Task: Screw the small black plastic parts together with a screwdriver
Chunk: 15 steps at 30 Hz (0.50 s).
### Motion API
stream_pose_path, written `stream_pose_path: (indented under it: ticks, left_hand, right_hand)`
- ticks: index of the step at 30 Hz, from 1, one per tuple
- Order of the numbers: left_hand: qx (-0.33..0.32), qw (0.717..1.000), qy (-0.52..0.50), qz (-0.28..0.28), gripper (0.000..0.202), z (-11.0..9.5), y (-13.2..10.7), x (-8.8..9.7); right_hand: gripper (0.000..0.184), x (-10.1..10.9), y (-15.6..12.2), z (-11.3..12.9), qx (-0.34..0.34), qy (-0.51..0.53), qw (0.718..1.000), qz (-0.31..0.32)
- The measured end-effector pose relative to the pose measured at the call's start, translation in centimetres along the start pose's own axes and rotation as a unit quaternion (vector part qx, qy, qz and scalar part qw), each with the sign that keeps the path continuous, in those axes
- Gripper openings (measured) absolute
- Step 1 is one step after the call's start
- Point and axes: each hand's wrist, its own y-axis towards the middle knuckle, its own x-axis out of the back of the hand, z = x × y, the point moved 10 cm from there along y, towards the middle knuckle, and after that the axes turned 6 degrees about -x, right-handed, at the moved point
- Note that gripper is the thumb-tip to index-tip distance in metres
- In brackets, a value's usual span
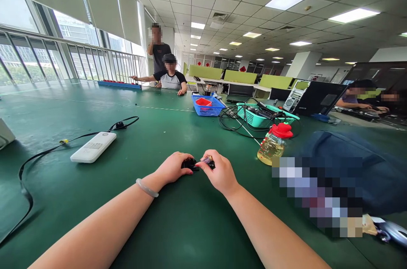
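Observation:
My left hand point(171, 168) is closed around a small black object point(190, 164) low over the green table point(159, 133); its kind is hard to make out, and the fingers cover part of it. Close beside it, my right hand point(222, 175) pinches a small cylinder point(207, 159) with a purplish, shiny surface, perhaps a battery. A dark piece also shows under the right fingers. The two hands almost meet at the black object, and I cannot tell whether the cylinder touches it.
Left lies a white power bank point(94, 147) by a black strap point(28, 163). Ahead right are a blue basket point(208, 110), a teal basket point(254, 120) of cables and a red-lidded bottle point(272, 146). A dark blue bag point(356, 167) lies right. Two people are across the table.

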Motion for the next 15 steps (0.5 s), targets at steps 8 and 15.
stream_pose_path:
  ticks: [8,15]
  left_hand:
    - [-0.020,1.000,0.005,-0.003,0.034,0.0,0.1,-0.1]
    - [-0.021,1.000,0.001,-0.005,0.034,-0.2,0.0,0.0]
  right_hand:
    - [0.017,-2.7,-0.5,0.8,0.025,0.055,0.992,0.107]
    - [0.021,-1.8,-0.6,2.0,0.060,0.072,0.992,0.088]
